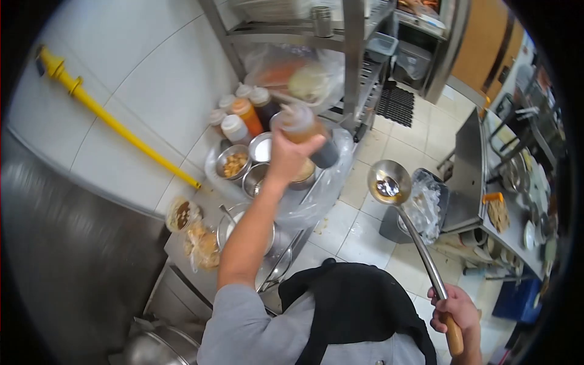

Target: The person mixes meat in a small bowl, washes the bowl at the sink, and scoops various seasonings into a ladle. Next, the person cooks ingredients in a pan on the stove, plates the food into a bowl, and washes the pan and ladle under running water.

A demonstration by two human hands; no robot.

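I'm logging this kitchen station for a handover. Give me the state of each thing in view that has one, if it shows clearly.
Squeeze bottle, gripped in the left hand, nozzle cap on
Ladle, held in the right hand, dark liquid inside
Orange bottle, standing, capped
Metal bowl, uncovered, tan pieces inside
Bin, open, clear plastic inside
Floor mat, lying flat

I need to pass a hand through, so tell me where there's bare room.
The clearest gap is over the tiled floor, between the counter and the bin, left of the ladle. On the counter, a small patch between the brown-filled tub and the plastic sheet looks bare. It's crowded around the left hand, where metal bowls and squeeze bottles stand close.
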